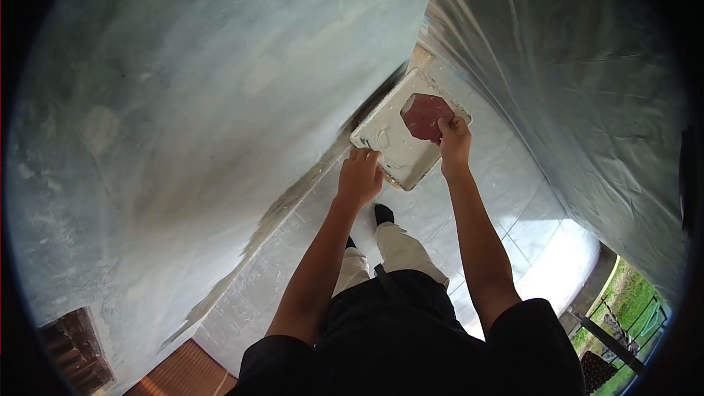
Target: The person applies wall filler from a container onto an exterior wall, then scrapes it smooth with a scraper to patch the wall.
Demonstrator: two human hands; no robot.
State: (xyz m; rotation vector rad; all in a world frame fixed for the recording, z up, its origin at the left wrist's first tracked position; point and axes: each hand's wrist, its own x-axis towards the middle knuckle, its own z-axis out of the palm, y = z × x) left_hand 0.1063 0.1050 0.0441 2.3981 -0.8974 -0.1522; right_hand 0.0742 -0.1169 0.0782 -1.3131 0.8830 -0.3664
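Pinched in my right hand (455, 143) is a flat, dark red putty spreader (425, 116) with angular edges and a pale smear at one corner. It is over a shallow whitish tray (407, 170), whose rim and inside are coated with pale, wet-looking compound (392, 136). My left hand (361, 177) is closed on the tray's near left edge, fingers curled over the rim. The thumb's grip beneath the tray is partly hidden.
A grey-white plastered wall (205, 103) rises close on the left. Plastic sheeting (572, 103) hangs on the right. Pale tiles (532, 235) cover the floor around my feet. A brown slatted panel (180, 372) is at lower left, and grass (623, 293) shows at lower right.
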